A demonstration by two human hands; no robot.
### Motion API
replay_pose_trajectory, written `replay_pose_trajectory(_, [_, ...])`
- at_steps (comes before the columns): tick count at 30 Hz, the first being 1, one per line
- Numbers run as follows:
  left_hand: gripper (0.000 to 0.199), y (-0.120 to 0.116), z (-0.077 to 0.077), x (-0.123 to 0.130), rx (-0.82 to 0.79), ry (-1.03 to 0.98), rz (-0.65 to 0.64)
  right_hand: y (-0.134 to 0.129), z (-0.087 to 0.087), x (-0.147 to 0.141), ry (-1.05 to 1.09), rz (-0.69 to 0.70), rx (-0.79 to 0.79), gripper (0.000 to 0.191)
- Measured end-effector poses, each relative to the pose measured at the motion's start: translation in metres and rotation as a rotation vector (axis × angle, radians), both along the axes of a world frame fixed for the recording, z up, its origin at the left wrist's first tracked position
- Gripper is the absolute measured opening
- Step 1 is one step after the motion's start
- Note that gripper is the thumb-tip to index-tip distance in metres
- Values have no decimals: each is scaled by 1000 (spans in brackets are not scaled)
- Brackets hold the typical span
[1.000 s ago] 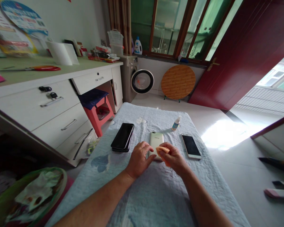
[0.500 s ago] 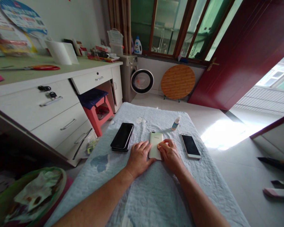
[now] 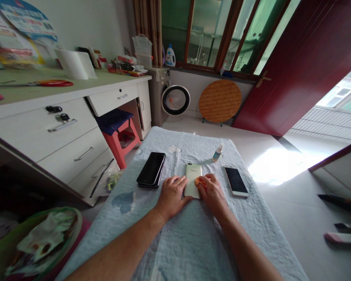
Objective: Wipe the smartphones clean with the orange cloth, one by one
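A pale phone (image 3: 192, 180) lies back up on the cloth-covered table (image 3: 152, 242). My left hand (image 3: 171, 195) grips its left side, with the thumb at the bottom edge. An orange cloth (image 3: 198, 182) is pinched in my right hand (image 3: 213, 194) and pressed on the phone's right part. To the left, dark phones (image 3: 151, 169) are stacked. A white-framed phone (image 3: 235, 181) lies screen up to the right of my right hand. Behind it stands a small spray bottle (image 3: 218, 153).
A basin (image 3: 78, 222) with crumpled tissues is at the lower left. Beside the white desk (image 3: 61, 134) stands a red stool (image 3: 124, 142). A washing machine (image 3: 158, 89) with its door open and a round wooden board (image 3: 220, 101) are behind the table.
My right hand has shifted slightly to the right and its fingers are more curled. More of the orange cloth shows. My left hand has hardly moved.
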State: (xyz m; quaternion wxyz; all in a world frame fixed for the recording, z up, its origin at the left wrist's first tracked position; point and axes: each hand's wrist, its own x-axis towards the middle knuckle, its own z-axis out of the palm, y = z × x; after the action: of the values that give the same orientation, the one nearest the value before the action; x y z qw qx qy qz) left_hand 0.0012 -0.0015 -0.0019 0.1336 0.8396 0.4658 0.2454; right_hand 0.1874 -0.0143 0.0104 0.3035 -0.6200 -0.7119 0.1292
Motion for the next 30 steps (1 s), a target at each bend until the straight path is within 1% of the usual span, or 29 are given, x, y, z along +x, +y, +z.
replay_pose_trajectory(2, [60,0,0,0,0,-1,-7,-1,2,-1,-15,-4,-16,19])
replay_pose_trajectory(5, [58,1,0,-1,2,-5,-20,-2,4,-1,-2,58,-47,19])
replay_pose_trajectory(7, [57,1,0,-1,3,-8,-27,-3,8,0,6,143,-74,20])
replay_pose_trajectory(11, [56,2,-1,-2,21,-24,-31,-6,22,4,44,358,-166,23])
replay_pose_trajectory(13, [55,2,-1,-1,30,-31,-32,-8,28,5,46,417,-200,24])
replay_pose_trajectory(15, [55,2,-2,-1,34,-35,-33,-8,31,6,32,436,-202,26])
replay_pose_trajectory(17, [56,2,-2,-1,31,-36,-38,-8,29,7,19,427,-188,28])
replay_pose_trajectory(20, [57,2,-1,-1,16,-31,-44,-5,22,6,12,367,-158,30])
replay_pose_trajectory(26, [58,3,-1,-1,-2,-33,-44,9,1,6,25,138,-16,27])
replay_pose_trajectory(30, [58,4,-3,-1,-10,-35,-44,21,-10,10,57,5,27,27])
